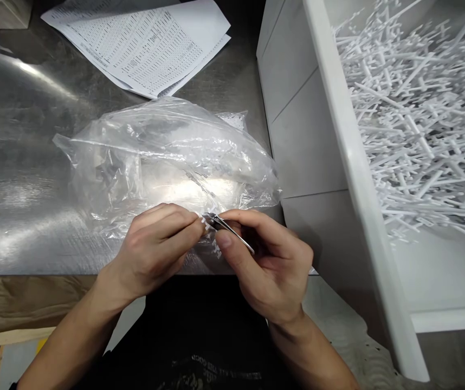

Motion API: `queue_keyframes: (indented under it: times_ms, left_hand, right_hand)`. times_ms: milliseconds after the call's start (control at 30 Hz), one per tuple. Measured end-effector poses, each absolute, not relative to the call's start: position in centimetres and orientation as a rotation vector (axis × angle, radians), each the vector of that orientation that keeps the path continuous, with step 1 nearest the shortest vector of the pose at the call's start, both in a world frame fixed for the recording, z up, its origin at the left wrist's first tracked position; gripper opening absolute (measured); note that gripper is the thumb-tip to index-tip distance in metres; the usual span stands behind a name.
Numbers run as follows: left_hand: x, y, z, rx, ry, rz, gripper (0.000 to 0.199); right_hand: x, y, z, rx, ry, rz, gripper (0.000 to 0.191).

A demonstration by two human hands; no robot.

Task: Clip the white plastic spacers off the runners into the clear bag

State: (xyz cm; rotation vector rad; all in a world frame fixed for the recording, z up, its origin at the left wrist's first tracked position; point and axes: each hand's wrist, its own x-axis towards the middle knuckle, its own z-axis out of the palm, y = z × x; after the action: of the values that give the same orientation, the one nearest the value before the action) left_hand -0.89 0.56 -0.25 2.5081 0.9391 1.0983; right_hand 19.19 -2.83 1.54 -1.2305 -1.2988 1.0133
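Note:
Near the front edge of the metal table, my left hand [160, 242] pinches a small white plastic piece [216, 248] with little branches, mostly hidden by the fingers. My right hand [271, 257] is closed around a nail clipper [232, 233], thumb below and forefinger above. The clipper's jaws meet the white piece just right of my left fingertips. A clear plastic bag [167, 135] lies crumpled right behind both hands, its opening toward me.
A large white bin [358, 162] stands at the right, heaped with thin white plastic sprues [415, 124]. Printed sheets of paper [143, 43] lie on the metal table [21, 189] behind the bag. A box corner [2, 13] shows at the upper left.

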Motion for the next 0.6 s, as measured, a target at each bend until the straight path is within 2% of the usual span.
queue_keyframes:
  times_ms: [400, 600]
  left_hand:
    - [-0.6, 0.7, -0.3, 2.534, 0.924, 1.106, 0.018]
    - [-0.3, 0.7, -0.2, 2.491, 1.011, 1.038, 0.015]
  right_hand:
    - [18.4, -2.5, 1.9, -1.279, -1.258, 0.892, 0.014]
    - [18.2, -2.0, 2.0, -1.285, -1.119, 0.97, 0.013]
